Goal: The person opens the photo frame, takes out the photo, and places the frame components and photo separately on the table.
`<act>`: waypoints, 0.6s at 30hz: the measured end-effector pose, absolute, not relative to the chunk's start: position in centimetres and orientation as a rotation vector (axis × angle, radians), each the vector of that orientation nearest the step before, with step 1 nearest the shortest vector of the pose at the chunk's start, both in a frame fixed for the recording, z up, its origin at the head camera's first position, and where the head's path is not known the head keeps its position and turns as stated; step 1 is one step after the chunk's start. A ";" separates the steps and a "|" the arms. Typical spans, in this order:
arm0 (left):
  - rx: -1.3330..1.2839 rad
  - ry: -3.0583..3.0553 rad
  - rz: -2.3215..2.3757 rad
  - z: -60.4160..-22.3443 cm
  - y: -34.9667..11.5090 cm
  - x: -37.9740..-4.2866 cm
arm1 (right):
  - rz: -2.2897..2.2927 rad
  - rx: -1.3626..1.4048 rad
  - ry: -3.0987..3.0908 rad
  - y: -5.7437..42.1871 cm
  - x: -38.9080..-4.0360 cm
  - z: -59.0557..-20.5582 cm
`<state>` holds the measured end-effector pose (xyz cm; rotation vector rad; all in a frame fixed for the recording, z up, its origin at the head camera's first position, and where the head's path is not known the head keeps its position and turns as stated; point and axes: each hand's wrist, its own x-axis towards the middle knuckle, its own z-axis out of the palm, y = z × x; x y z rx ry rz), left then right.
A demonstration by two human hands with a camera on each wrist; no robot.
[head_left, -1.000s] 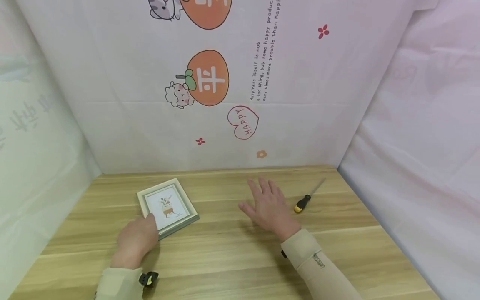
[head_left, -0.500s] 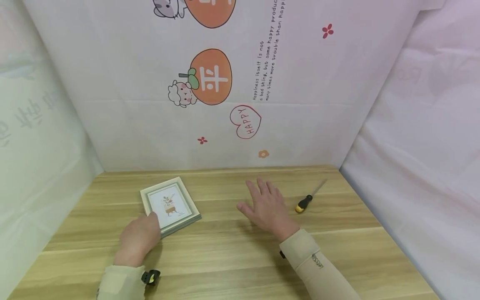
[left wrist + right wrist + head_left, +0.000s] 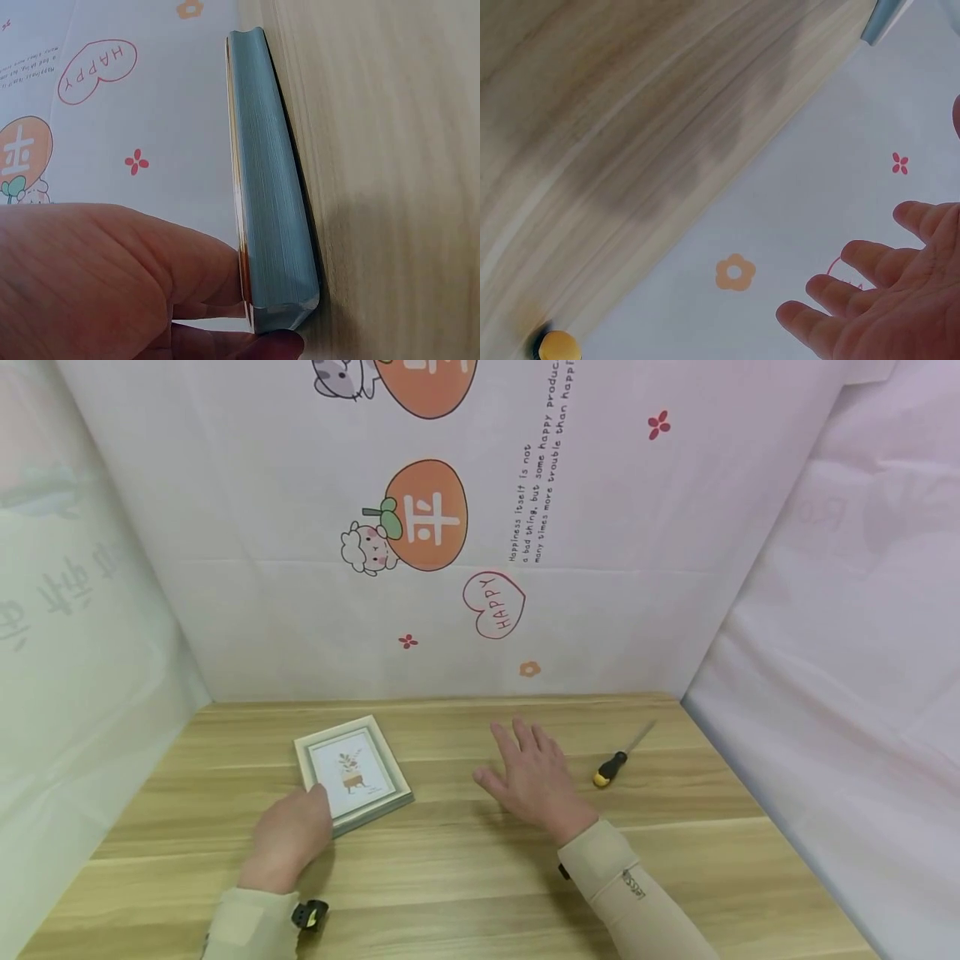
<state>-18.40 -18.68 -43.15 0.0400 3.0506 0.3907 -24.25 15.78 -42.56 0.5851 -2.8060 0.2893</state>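
A cream picture frame (image 3: 352, 774) with a potted-plant print lies face up on the left part of the table. My left hand (image 3: 292, 828) grips its near left edge, thumb on top. In the left wrist view the frame's blue-grey side (image 3: 274, 180) shows, with a fingertip tucked at its lower corner. Over the middle of the table my right hand (image 3: 534, 781) is spread, holding nothing; its fingers (image 3: 877, 262) appear straight in the right wrist view. To its right lies a screwdriver (image 3: 611, 768) with a black and yellow handle, its shaft pointing away.
The wood-grain table (image 3: 465, 877) ends at a white printed cloth (image 3: 300, 635) at the back. Cloth walls also stand at the left (image 3: 90, 652) and right (image 3: 840, 693) sides.
My left hand and the picture frame have shifted slightly to the right, while the view has also drifted a little. The right hand stays spread in nearly the same place.
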 end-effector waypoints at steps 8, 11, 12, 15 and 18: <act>0.086 3.058 0.384 -43.3 -18.0 -18.4 | 0.274 0.584 -2.811 15.7 -24.2 -42.6; 0.109 3.064 0.381 -43.5 -17.8 -18.4 | 0.255 0.584 -2.816 15.6 -24.2 -42.7; 0.117 3.071 0.382 -43.6 -17.7 -18.4 | 0.245 0.584 -2.818 15.6 -24.2 -42.7; 0.141 3.090 0.387 -43.7 -17.5 -18.4 | 0.236 0.584 -2.818 15.6 -24.3 -42.7; 0.167 3.110 0.383 -43.8 -17.3 -18.4 | 0.248 0.586 -2.817 15.5 -24.2 -42.7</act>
